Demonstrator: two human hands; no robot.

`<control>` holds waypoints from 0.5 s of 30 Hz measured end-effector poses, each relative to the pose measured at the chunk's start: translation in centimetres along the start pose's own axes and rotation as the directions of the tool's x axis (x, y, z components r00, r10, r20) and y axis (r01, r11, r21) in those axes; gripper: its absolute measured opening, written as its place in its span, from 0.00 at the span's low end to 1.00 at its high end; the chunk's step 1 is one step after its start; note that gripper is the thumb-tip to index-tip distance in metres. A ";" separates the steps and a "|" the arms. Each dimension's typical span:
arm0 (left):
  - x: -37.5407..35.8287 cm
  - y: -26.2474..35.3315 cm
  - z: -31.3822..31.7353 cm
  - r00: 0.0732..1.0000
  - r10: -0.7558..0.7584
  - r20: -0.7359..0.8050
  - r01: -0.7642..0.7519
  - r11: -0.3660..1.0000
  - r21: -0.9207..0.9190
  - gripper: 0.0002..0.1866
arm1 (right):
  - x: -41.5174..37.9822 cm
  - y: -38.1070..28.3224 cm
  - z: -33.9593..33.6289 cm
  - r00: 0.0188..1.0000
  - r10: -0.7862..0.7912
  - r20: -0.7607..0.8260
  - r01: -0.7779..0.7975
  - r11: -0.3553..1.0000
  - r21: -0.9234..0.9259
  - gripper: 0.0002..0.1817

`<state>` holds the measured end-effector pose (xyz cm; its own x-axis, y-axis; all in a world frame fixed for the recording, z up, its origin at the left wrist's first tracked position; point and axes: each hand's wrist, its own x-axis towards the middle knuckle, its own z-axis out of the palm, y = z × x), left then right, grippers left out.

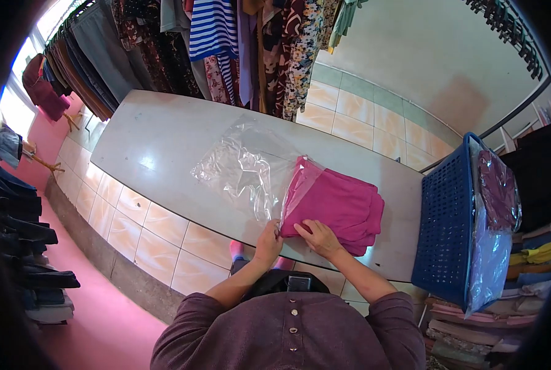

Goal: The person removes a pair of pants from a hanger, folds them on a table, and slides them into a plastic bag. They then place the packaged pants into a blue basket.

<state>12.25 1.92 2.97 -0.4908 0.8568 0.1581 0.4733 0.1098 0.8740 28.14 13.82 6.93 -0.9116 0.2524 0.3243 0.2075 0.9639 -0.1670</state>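
A folded magenta garment (343, 206) lies on the grey-white table (158, 135), its left end inside the mouth of a clear plastic bag (244, 169). The rest of the bag spreads crumpled to the left. At the garment's near left corner, my left hand (268, 245) pinches the edge of the bag. My right hand (318, 238) rests on the near side of the garment with its fingers apart, just right of my left hand.
A blue basket (445, 216) with plastic-wrapped garments (497, 191) stands at the table's right end. Hanging clothes (213, 37) line the far side. Folded clothes (472, 333) are stacked at the lower right. Dark clothes (41, 271) hang at the left.
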 end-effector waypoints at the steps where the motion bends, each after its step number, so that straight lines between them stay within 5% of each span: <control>1: 0.1 0.3 0.0 1.000 0.004 -0.019 -0.005 1.000 -0.021 0.23 | 0.2 0.0 0.0 1.000 0.010 0.000 -0.010 1.000 0.018 0.29; 15: -0.1 -1.0 1.2 0.959 0.211 -0.191 -0.221 0.975 -0.029 0.19 | 1.6 -0.4 1.1 0.989 0.122 -0.078 -0.119 0.992 0.045 0.30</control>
<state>12.73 2.32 1.49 -0.5105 0.7481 0.4240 0.5486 -0.0964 0.8305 26.22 13.71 6.44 -0.8491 0.3739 0.3731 0.2979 0.9223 -0.2464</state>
